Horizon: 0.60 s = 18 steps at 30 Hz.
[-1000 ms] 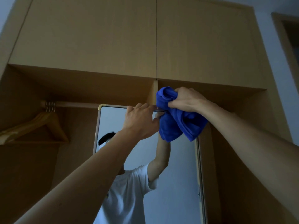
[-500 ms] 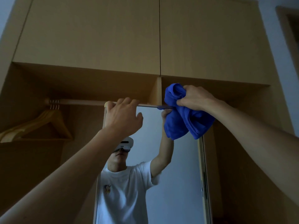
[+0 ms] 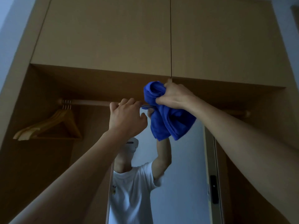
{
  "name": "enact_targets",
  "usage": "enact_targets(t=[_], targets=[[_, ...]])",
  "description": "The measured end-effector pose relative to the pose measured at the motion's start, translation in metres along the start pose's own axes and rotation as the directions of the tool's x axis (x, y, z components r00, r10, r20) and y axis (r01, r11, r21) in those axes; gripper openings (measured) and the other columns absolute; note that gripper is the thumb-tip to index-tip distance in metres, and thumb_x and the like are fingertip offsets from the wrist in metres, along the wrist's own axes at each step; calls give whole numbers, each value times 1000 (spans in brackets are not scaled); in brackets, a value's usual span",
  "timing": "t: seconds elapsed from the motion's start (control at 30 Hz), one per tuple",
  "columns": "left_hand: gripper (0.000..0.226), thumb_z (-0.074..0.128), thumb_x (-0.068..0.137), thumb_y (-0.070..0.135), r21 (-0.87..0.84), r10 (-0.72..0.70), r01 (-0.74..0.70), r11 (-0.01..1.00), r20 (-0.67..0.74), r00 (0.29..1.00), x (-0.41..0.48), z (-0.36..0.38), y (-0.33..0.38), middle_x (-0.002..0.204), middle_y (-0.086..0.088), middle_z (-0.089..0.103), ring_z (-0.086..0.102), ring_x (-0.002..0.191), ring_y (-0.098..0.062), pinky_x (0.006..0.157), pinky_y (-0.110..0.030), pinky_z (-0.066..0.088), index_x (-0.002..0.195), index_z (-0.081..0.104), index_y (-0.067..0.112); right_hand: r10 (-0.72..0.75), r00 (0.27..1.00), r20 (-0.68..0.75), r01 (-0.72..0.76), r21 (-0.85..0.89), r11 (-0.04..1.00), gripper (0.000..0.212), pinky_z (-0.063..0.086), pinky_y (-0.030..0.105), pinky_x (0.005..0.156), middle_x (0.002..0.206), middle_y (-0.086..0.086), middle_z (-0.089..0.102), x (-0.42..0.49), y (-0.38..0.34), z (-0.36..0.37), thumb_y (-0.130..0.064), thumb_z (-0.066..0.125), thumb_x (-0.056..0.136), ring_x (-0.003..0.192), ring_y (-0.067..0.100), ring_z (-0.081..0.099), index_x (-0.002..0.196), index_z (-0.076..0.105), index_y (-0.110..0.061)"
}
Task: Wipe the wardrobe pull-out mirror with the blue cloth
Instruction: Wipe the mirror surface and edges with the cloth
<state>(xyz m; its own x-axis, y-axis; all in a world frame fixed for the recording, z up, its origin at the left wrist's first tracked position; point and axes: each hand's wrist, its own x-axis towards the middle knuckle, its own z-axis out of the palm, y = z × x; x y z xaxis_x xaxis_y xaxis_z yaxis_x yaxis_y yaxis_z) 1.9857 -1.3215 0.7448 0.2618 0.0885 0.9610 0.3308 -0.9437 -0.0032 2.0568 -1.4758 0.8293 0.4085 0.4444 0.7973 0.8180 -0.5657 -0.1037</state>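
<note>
The pull-out mirror (image 3: 182, 175) stands upright in the middle of the open wardrobe and reflects a person in a white T-shirt. My left hand (image 3: 127, 118) grips the mirror's top edge near its left corner. My right hand (image 3: 174, 97) holds the bunched blue cloth (image 3: 166, 120) against the top edge, further right. The cloth hangs down over the upper part of the glass and hides the top edge there.
A wooden clothes rail (image 3: 90, 102) runs across the left compartment behind the mirror, with wooden hangers (image 3: 50, 125) at its left end. Closed upper cabinet doors (image 3: 113, 34) sit overhead. The mirror's right frame (image 3: 210, 167) stands close to the wardrobe's right compartment.
My left hand slid left along the mirror's top edge, from beside the cloth to the left corner. The cloth stayed pressed on the top edge as the view tilted upward.
</note>
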Motion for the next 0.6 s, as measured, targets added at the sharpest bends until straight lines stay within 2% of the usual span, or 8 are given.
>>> enact_targets(t=[0.1, 0.23, 0.37, 0.47, 0.6], targets=[[48, 40, 96, 39, -39, -7, 7, 999, -5, 1000, -3, 0, -2, 130, 6, 59, 47, 127, -19, 102, -43, 27, 141, 53, 28, -29, 1000, -7, 29, 33, 999, 30, 46, 35, 63, 79, 5, 66, 2, -14, 6, -37, 65, 77, 76, 28, 69, 95, 62, -14], [48, 44, 95, 31, -4, 7, -8, 1000, -11, 1000, -1, 0, -5, 133, 8, 58, 48, 129, -17, 102, -41, 26, 143, 51, 32, -43, 999, -17, 44, 48, 998, 21, 47, 36, 63, 77, 1, 64, -1, -7, 6, -36, 66, 78, 70, 24, 65, 88, 58, -20], [50, 47, 96, 33, 25, -55, 55, 998, 13, 998, -3, 0, -9, 134, -4, 50, 39, 131, -27, 102, -44, 27, 145, 45, 39, -18, 999, -44, 18, 12, 1000, 19, 52, 39, 68, 80, 1, 66, -6, 15, 1, -39, 66, 77, 71, 23, 65, 88, 58, -25], [53, 45, 99, 32, 35, -71, 70, 997, 32, 997, -12, -1, -14, 140, -4, 44, 35, 131, -31, 101, -45, 27, 149, 37, 48, 41, 998, -52, -42, -14, 999, 20, 53, 40, 72, 81, 1, 67, -10, 39, -5, -43, 65, 75, 73, 23, 66, 87, 58, -28], [50, 41, 102, 27, -113, -71, 75, 991, 35, 997, -13, -7, -25, 149, 2, 45, 44, 134, -26, 106, -43, 26, 152, 41, 31, 125, 988, -87, -128, -39, 991, 20, 53, 38, 70, 82, 1, 67, -12, 62, -10, -43, 66, 78, 72, 22, 65, 88, 57, -29]])
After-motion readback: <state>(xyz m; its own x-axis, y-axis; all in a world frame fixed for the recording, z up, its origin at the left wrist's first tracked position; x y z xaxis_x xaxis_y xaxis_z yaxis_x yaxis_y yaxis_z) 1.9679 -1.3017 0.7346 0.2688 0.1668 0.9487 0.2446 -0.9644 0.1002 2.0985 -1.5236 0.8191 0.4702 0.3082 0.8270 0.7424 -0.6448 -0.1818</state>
